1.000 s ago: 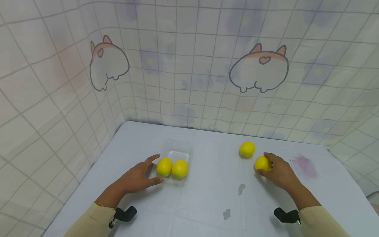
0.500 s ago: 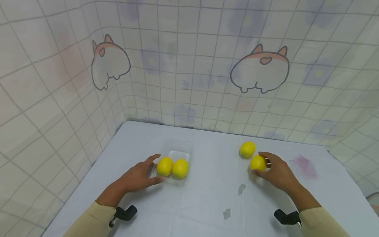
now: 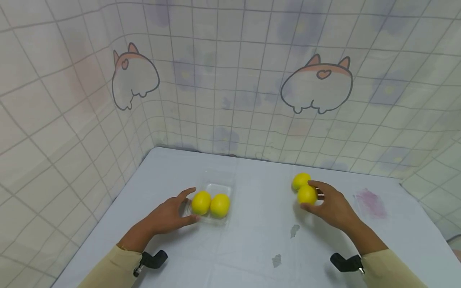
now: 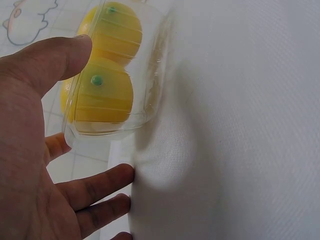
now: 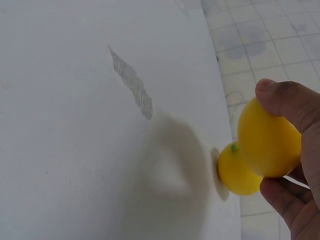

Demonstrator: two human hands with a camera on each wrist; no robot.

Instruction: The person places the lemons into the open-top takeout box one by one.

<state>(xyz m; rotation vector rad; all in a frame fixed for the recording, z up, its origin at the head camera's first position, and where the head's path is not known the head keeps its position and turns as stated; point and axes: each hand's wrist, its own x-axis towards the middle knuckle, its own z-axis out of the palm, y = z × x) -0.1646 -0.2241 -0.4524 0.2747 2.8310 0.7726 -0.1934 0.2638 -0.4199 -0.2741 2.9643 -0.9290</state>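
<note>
My right hand (image 3: 335, 205) holds a yellow lemon (image 3: 307, 195) between thumb and fingers, raised off the table as its shadow shows. Just behind it a second lemon (image 5: 237, 172), with a green stem spot, lies on the table. My left hand (image 3: 167, 214) is at the left side of a clear plastic container (image 3: 230, 182), thumb and index finger spread. In the left wrist view its thumb (image 4: 67, 57) lies against the container's rim, and the other fingers extend loosely beside it. Inside the container two lemons (image 3: 201, 203) sit side by side at the near end.
A white-covered table (image 3: 252, 236) spreads beneath, with two grey patches (image 3: 276, 261) near the middle and a pink stain (image 3: 371, 203) at right. A tile-patterned curtain (image 3: 245, 80) stands along the back and sides.
My right hand has lifted its lemon and shifted slightly left, so that it now partly covers the lemon behind. The left hand and the container stay in place.
</note>
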